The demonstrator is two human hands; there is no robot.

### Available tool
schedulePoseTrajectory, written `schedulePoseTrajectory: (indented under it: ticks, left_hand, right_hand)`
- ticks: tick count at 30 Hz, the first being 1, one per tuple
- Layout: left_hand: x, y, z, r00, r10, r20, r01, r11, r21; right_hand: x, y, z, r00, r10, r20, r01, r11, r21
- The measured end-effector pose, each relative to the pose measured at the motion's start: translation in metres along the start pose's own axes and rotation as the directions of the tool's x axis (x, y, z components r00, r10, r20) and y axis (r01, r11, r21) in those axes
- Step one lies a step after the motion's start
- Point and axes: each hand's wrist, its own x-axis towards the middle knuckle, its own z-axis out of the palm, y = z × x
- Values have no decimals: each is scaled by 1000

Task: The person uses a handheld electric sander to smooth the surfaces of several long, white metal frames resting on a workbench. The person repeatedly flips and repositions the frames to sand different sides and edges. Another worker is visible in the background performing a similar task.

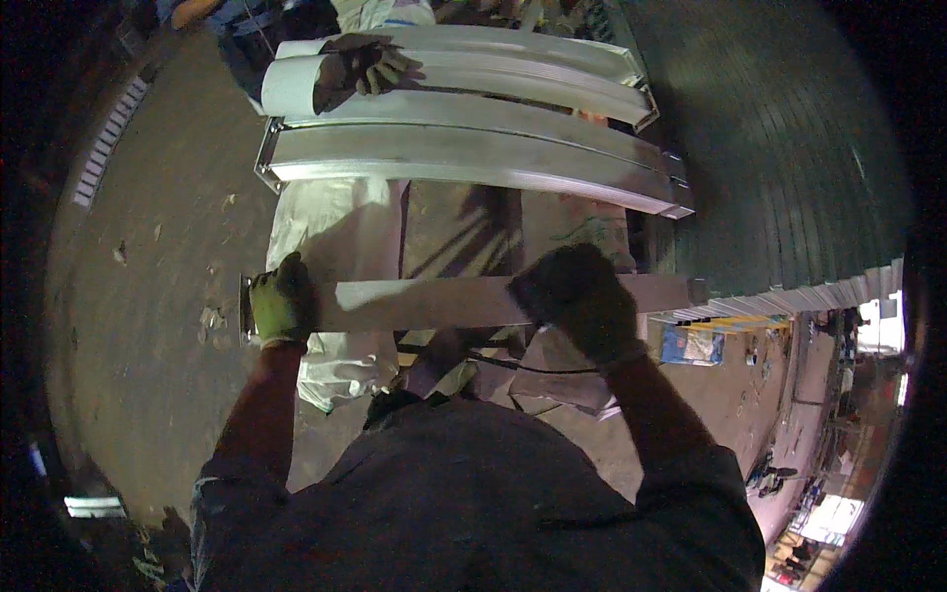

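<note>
A long, flat metal profile (414, 302) lies crosswise before me, over supports draped in pale sheeting (333, 222). Near its left end, my left hand (281, 300), in a light work glove, grips it with the fingers wrapped over the edge. My right hand (581, 303), in a dark-looking glove, is curled over the right part of the profile. Shadow hides its fingers, so I cannot tell whether it grips the profile or a dark thing at its front. Beyond lie several more metal profiles (459, 159), roughly parallel, with end plates on some.
Across from me, a co-worker's gloved hand (381, 66) rests on the far profiles, beside a curled white sheet (290, 87). A dark cable (533, 365) runs below my profile. Long ribbed panels (762, 163) are stacked at right. Debris (214, 318) dots the floor at left.
</note>
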Motion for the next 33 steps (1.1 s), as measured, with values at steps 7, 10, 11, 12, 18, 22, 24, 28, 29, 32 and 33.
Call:
schedulePoseTrajectory:
  ticks: [7,10,11,12,18,22,24,28,29,32,33]
  left_hand:
    - [13,6,-21,932,109,346,-148,985,90]
    - [29,2,-27,895,264,360,-251,964,-84]
    - [32,0,-28,879,308,363,-288,951,-111]
    - [34,0,-28,886,306,348,-264,951,-164]
    - [31,1,-30,906,229,356,-132,952,-275]
    - [29,2,-33,904,242,352,-174,961,-214]
    - [28,3,-36,902,259,345,-208,962,-178]
    - [29,3,-38,901,360,241,-345,933,-102]
    - [31,4,-35,879,373,297,-375,926,-51]
    - [29,0,-35,867,300,397,-281,954,-107]
    - [29,0,-34,868,275,414,-255,961,-104]
  right_hand:
    - [35,-118,52,973,230,34,-233,963,134]
    - [35,-114,60,962,264,64,-270,958,101]
    - [31,-109,60,979,196,55,-197,980,24]
    - [35,-91,58,997,20,68,-9,988,-156]
    - [2,-17,18,919,391,-54,-390,921,20]
    - [2,-15,13,805,594,10,-582,785,212]
    - [15,-31,19,951,300,-78,-306,947,-93]
    - [40,-90,47,964,239,114,-221,964,-148]
    - [41,-94,49,947,295,130,-284,954,-98]
    - [33,-85,49,901,419,113,-423,906,8]
    - [28,-70,44,885,456,95,-461,886,42]
